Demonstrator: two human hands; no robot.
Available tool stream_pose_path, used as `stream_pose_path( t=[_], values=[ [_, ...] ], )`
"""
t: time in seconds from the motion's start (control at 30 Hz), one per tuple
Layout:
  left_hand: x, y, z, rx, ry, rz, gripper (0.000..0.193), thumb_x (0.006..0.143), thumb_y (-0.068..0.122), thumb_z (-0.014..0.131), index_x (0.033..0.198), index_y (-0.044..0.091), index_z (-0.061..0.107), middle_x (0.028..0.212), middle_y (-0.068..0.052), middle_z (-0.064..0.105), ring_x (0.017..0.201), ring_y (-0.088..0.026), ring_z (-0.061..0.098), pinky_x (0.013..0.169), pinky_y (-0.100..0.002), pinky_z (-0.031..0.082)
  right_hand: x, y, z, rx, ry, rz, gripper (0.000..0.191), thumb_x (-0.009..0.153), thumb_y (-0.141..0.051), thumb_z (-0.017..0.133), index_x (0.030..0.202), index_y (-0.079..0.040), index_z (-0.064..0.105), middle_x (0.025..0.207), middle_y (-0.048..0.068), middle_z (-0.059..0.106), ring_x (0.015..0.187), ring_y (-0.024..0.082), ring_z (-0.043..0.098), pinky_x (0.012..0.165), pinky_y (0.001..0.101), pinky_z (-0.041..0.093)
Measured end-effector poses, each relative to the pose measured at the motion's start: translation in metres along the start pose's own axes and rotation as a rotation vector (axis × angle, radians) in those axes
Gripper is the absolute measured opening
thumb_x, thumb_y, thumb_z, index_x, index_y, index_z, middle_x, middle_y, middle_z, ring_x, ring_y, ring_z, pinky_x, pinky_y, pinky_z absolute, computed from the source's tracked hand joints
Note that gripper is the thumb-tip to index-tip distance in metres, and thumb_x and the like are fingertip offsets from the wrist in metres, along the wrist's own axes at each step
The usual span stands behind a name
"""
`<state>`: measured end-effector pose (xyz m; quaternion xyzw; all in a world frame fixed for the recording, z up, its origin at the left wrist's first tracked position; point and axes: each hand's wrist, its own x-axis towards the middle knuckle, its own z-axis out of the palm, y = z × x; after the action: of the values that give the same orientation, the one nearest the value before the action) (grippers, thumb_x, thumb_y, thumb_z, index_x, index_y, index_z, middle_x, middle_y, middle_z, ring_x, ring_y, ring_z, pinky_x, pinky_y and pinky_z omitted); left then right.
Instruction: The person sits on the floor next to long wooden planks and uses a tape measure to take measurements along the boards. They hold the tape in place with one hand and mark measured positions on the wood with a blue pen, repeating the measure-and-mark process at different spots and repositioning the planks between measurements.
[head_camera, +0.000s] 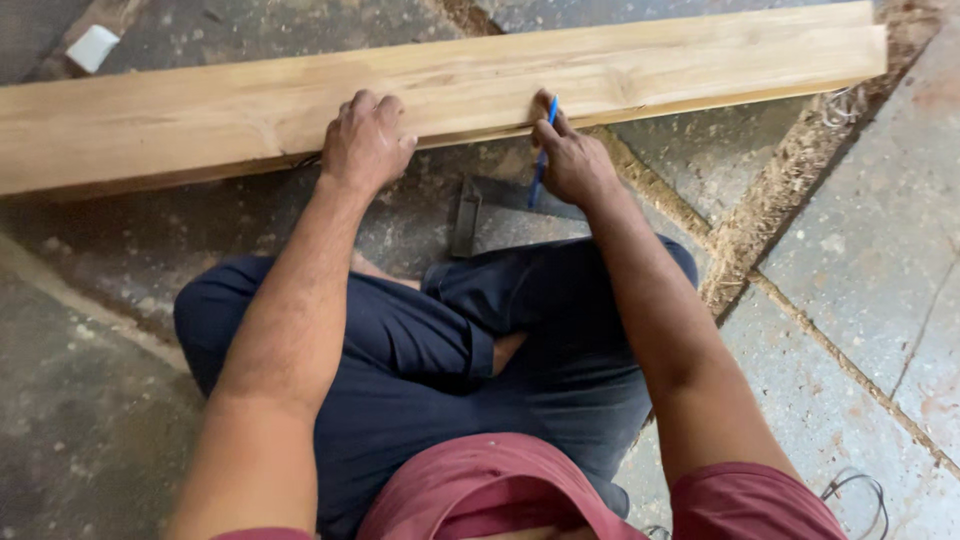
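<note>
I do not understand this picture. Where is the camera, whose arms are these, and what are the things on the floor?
The camera sits on a person's head and looks down, so the arms are that person's own. The person sits cross-legged on a concrete floor. A long wooden plank lies across in front. The left hand rests flat on the plank's near edge. The right hand holds a blue pen with its tip at the plank. A dark metal tool, perhaps a square, lies below the plank. Sawdust lies along the floor joints.
</note>
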<state>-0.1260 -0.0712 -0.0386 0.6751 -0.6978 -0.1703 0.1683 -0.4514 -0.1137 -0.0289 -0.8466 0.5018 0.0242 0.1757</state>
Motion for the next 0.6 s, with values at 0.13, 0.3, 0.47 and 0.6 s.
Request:
stream_pose_path(
  t=[0.13,0.3,0.47,0.6],
  values=[
    [0.004,-0.001,-0.008,0.014,-0.052,-0.02,0.051,0.083,0.033,0.079,0.124,0.007,0.064,0.115,-0.023,0.064,0.109,-0.043,0.063,0.091,-0.053,0.052,0.004,-0.013,-0.001,-0.023,0.044,-0.017,0.03,0.085,-0.011,0.065,0.113,-0.012,0.056,0.166,0.013,0.032,0.098,0.044,0.069,0.077,0.0547,0.055],
    [0.006,-0.007,-0.023,-0.035,-0.113,-0.104,0.05,0.087,0.033,0.077,0.128,0.009,0.064,0.115,-0.024,0.068,0.109,-0.044,0.064,0.093,-0.053,0.052,0.012,-0.044,0.018,-0.002,0.043,-0.109,0.028,0.085,-0.009,0.064,0.111,-0.008,0.055,0.167,0.018,0.029,0.095,0.043,0.07,0.075,0.0553,0.055],
    [0.004,-0.024,-0.046,-0.068,-0.006,-0.152,0.046,0.086,0.034,0.077,0.123,0.008,0.067,0.112,-0.026,0.069,0.107,-0.044,0.065,0.093,-0.052,0.051,0.02,-0.055,0.029,-0.021,0.089,-0.126,0.028,0.087,-0.003,0.062,0.113,-0.012,0.058,0.167,0.013,0.035,0.092,0.043,0.07,0.074,0.0547,0.056],
    [0.003,-0.04,-0.061,-0.122,0.113,-0.15,0.043,0.088,0.032,0.077,0.119,0.005,0.068,0.113,-0.024,0.069,0.107,-0.044,0.064,0.091,-0.052,0.051,0.028,-0.083,0.046,0.118,0.233,-0.347,0.035,0.081,0.0,0.06,0.115,-0.009,0.055,0.165,0.014,0.035,0.098,0.045,0.07,0.074,0.0536,0.057]
  ],
)
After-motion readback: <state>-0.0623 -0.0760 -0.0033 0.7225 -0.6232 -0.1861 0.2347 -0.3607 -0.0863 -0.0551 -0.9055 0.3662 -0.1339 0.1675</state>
